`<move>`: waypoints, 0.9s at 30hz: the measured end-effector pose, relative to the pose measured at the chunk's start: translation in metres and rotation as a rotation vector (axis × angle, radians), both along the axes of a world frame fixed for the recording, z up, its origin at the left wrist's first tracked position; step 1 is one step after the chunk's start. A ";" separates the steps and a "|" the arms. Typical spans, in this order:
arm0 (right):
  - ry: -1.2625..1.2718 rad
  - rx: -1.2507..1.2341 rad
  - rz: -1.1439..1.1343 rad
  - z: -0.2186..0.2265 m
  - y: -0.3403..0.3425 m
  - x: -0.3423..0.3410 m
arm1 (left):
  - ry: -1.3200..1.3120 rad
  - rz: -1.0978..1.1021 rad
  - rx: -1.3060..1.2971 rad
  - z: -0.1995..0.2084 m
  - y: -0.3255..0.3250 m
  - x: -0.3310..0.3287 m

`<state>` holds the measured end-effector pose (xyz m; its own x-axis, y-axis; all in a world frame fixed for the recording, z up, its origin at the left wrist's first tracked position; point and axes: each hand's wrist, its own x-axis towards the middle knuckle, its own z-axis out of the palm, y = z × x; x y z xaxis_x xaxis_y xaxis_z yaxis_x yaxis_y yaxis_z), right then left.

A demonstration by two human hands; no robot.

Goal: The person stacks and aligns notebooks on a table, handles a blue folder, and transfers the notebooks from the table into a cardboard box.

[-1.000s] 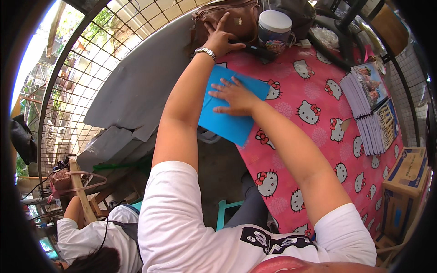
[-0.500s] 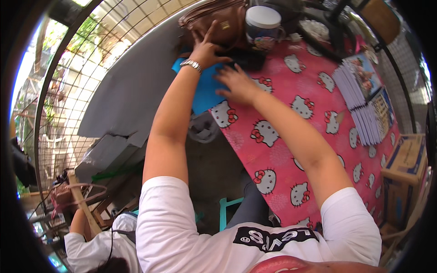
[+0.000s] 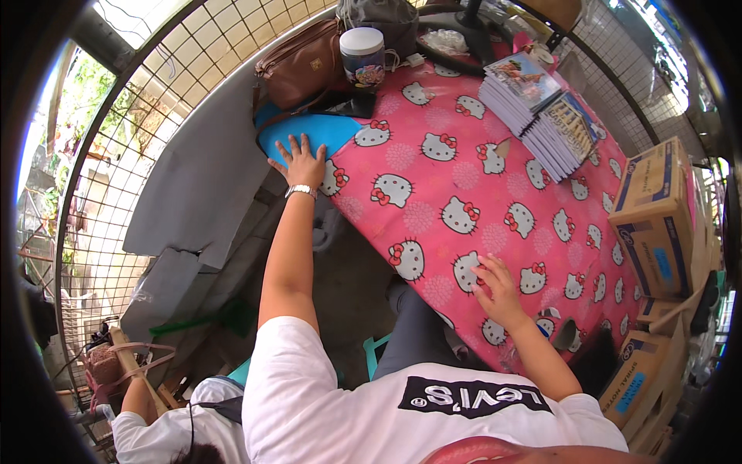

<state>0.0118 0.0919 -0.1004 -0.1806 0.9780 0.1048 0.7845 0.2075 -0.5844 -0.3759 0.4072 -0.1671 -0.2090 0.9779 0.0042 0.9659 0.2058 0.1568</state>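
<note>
My left hand (image 3: 299, 165), with a silver watch (image 3: 301, 189) at its wrist, lies with fingers spread on the near edge of a bright blue sheet (image 3: 309, 131). That sheet rests at the table's far left corner, partly under a black flat item (image 3: 348, 104) and a brown leather bag (image 3: 297, 66). Over the near right part of the pink patterned tablecloth (image 3: 471, 209) is my right hand (image 3: 498, 290), fingers apart and holding nothing. A roll of tape (image 3: 568, 334) lies on the cloth beside my right forearm.
Behind stand a white-lidded jar (image 3: 362, 56) and a dark bag (image 3: 379, 23). Stacked spiral notebooks (image 3: 537, 116) lie at the far right. Cardboard boxes (image 3: 653, 224) line the right side. A grey panel (image 3: 193, 178) and wire mesh border the left. Another person (image 3: 170, 425) sits lower left.
My left hand has come back from the brown bag to the blue sheet's near edge. My right hand has left the sheet and moved right and nearer. The view has shifted rightward.
</note>
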 end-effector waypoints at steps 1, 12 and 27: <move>-0.012 0.026 0.007 0.005 0.001 -0.003 | 0.057 -0.039 -0.020 0.002 0.001 0.010; -0.040 0.269 0.082 0.100 -0.015 -0.024 | 0.012 -0.417 -0.102 0.010 -0.067 0.064; -1.128 1.061 -0.938 0.407 -0.356 0.123 | 0.045 -1.148 -0.054 0.018 -0.373 0.269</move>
<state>0.1346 -0.2643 0.3069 -0.0867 0.3925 0.9157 0.7310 -0.5994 0.3261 -0.1069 0.0344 -0.1489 0.8046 0.5910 -0.0585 0.5929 -0.7939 0.1351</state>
